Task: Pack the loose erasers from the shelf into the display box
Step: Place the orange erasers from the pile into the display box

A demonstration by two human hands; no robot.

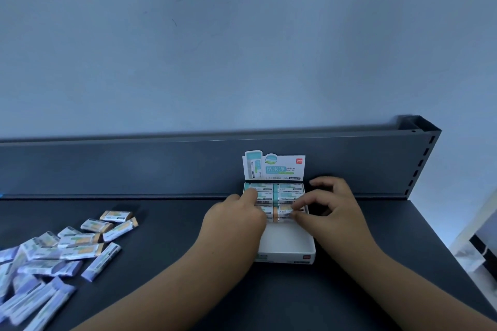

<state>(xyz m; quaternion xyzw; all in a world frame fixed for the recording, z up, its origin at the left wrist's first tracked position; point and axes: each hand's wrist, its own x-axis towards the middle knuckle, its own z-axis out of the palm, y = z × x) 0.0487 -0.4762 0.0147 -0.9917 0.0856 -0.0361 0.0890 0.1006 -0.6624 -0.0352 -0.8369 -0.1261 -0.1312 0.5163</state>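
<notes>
My right hand (330,209) pinches an orange-ended wrapped eraser (281,214) lying crosswise in the white cardboard display box (285,252). My left hand (236,213) rests its fingers on the packed erasers (263,197) beside it. The loose wrapped erasers (67,247) lie well left of the box, nearer my left hand.
</notes>
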